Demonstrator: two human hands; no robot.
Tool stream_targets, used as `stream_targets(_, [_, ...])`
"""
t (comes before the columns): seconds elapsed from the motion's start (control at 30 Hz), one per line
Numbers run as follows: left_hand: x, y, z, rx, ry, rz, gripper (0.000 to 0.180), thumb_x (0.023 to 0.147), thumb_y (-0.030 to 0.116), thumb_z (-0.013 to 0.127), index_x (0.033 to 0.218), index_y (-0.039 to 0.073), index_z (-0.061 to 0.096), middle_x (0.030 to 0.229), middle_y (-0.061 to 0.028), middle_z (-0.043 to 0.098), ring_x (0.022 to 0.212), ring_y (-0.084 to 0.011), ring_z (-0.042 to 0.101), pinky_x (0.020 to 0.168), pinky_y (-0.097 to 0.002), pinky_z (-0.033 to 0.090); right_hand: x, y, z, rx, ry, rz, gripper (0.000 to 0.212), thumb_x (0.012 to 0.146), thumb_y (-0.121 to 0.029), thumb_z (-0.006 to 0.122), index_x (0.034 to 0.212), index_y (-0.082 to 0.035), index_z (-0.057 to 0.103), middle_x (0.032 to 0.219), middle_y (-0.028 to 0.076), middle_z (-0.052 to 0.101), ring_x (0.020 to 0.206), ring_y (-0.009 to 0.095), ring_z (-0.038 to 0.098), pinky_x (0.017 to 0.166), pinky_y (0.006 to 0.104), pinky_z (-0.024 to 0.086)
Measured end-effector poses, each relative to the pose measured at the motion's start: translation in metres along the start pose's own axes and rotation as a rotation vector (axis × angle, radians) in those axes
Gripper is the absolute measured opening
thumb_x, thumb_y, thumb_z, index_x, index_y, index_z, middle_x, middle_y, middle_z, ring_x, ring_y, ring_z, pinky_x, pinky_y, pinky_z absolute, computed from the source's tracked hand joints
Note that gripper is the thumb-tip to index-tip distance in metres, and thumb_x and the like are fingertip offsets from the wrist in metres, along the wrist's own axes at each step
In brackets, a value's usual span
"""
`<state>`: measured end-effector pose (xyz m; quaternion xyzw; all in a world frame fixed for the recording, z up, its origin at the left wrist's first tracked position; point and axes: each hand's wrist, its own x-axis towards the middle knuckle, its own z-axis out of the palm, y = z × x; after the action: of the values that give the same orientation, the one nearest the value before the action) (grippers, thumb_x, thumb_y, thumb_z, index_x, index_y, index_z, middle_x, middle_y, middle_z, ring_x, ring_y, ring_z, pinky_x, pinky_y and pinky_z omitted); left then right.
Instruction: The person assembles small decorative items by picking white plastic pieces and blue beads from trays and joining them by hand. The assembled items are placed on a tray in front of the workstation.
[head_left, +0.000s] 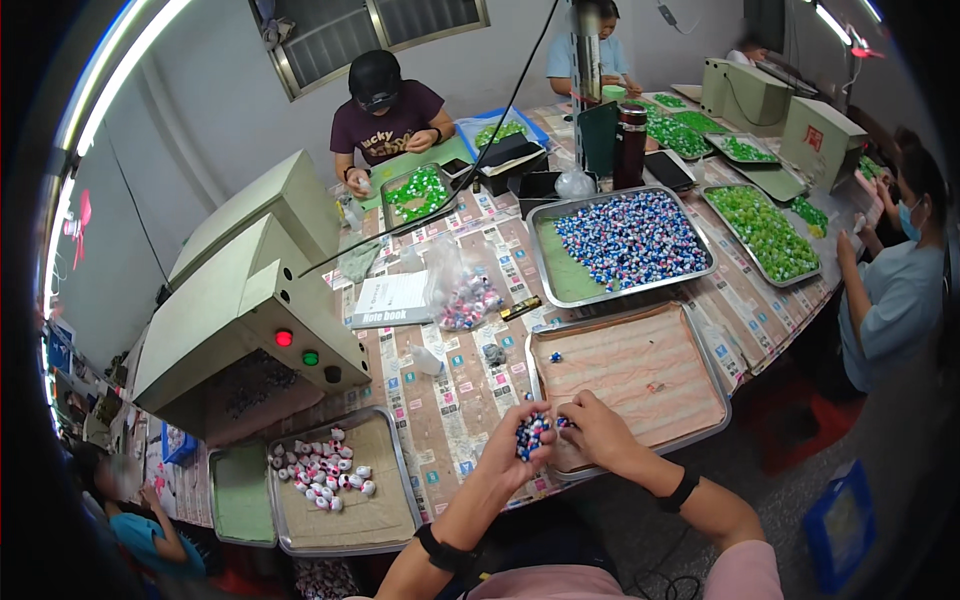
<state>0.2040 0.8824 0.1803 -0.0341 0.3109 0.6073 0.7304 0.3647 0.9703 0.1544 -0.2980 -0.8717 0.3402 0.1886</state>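
Observation:
My left hand (505, 447) is cupped around a handful of small blue, white and pink pieces (534, 436). Close beside it, my right hand (603, 434) pinches a small blue piece (563, 422) between thumb and fingertips. Both hands are over the near left edge of a metal tray (716, 385) lined with pinkish cloth. On that cloth lies one more blue-and-white piece (556, 357). Just beyond, a larger metal tray (560, 258) is filled with many similar pieces, its green lining bare on the left.
At left stands a beige machine box (235, 340) with red and green lights. Before it, a tray (385, 515) holds white-and-pink figures. A clear bag (468, 300), notebook (392, 298), small white bottle (427, 360) and dark flask (629, 148) stand or lie mid-table. Several people sit around.

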Motion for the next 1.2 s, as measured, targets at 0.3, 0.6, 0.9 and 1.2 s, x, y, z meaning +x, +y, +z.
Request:
stream_targets(0.3, [-0.032,-0.046,-0.018,-0.194,0.047,-0.180,0.030,0.099,0.031,0.052,0.112,0.005,0.058,0.102,-0.0133,0.064,0.089,-0.0262,0.065,0.058,-0.0298,0.056,0.004,-0.009,-0.038,0.358,0.074,0.158,0.029,0.077,-0.013,0.076,0.104,-0.006,0.068,0.093,0.012,0.057,0.080,0.023,0.060,0.072,0.0325,0.050])
stream_targets(0.6, [-0.021,-0.055,-0.027,-0.334,-0.122,-0.184,0.034,0.099,0.035,0.052,0.118,0.007,0.057,0.112,-0.0142,0.064,0.099,-0.0294,0.065,0.078,-0.0405,0.060,-0.025,-0.065,-0.055,0.362,-0.135,-0.136,0.030,0.081,-0.009,0.072,0.111,-0.008,0.069,0.101,0.011,0.061,0.092,0.026,0.061,0.077,0.0340,0.052])
stream_targets(0.9, [-0.058,-0.044,-0.028,-0.306,-0.050,-0.129,0.033,0.099,0.027,0.053,0.120,0.003,0.057,0.116,-0.0151,0.064,0.101,-0.0283,0.066,0.075,-0.0386,0.060,-0.036,-0.007,-0.032,-0.151,-0.097,-0.118,0.026,0.077,-0.012,0.072,0.101,-0.006,0.067,0.095,0.014,0.058,0.090,0.031,0.057,0.078,0.0389,0.048])
stream_targets(1.2, [-0.072,-0.049,-0.052,-0.275,-0.024,-0.106,0.032,0.099,0.027,0.054,0.120,0.003,0.058,0.111,-0.0141,0.065,0.099,-0.0280,0.066,0.074,-0.0374,0.060,-0.032,-0.073,-0.041,0.345,-0.165,-0.094,0.021,0.083,-0.010,0.073,0.103,-0.006,0.069,0.095,0.008,0.063,0.080,0.015,0.064,0.065,0.0262,0.053])
